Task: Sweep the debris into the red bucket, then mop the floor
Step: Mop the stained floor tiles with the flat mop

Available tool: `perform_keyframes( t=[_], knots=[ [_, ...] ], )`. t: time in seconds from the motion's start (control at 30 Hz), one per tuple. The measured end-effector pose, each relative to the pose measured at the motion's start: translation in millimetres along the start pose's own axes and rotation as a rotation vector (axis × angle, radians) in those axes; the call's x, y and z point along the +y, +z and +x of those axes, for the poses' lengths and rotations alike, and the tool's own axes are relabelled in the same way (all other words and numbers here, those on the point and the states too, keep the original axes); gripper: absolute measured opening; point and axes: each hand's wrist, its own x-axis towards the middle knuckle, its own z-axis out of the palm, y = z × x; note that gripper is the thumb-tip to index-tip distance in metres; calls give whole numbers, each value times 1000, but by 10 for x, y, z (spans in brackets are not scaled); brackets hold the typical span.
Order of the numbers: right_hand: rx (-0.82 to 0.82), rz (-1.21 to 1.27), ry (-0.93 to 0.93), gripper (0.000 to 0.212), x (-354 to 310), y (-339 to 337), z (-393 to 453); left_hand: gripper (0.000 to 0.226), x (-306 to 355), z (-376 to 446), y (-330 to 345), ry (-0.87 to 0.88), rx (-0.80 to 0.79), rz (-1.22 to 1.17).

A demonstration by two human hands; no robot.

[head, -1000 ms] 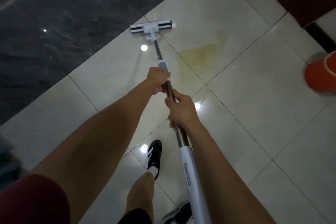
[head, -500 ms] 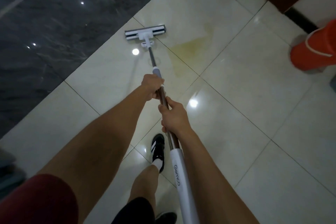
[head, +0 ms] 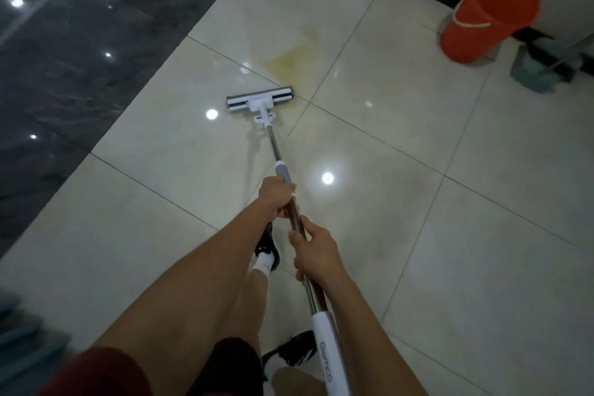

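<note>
Near the middle of the pale tiled floor (head: 401, 125), mop head (head: 260, 100) lies flat, just short of a yellowish stain (head: 291, 59), its right end on a grout line. Head's long axis runs left-right; mop handle (head: 279, 157) runs from it back toward the person, tilted slightly rightward. Left hand (head: 275, 198) forward on the handle, fingers curled round it below the grey collar. Right hand (head: 316, 254) just behind, grip closed round the metal section. White sleeve lower down reads "Gemco" (head: 326, 362). Red bucket (head: 488, 14) stands toward the floor's far right corner, against the wall, well apart from the mop head. Dark marbled tile (head: 80, 58) borders the left edge.
</note>
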Motion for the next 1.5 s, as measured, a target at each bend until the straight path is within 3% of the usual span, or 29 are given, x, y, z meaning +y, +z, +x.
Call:
perform_keyframes(
  t=[0.3,0.43,0.53,0.7,0.83,1.07,1.33,1.5],
  knots=[
    [71,122,18,48,957,-248,-751,14,-732,-706,676,-14,-2,86],
    [114,144,5,47,957,-259,-675,20,-736,-587,739,7,28,112],
    [112,155,-7,46,753,-250,-431,11,-513,-400,679,37,50,124],
    [131,113,-64,45,294,-267,100,5,56,-28,570,83,41,173],
    [138,112,-68,46,-164,-313,677,22,646,442,499,80,15,169],
    [141,179,-40,47,-1236,-477,1812,10,1892,1452,389,118,12,223],
    [164,247,-21,44,-2628,-769,3150,27,3492,2625,339,156,-6,225],
    [179,217,-31,32,-3254,-942,3873,30,4185,3178,347,175,-29,139]
  ],
)
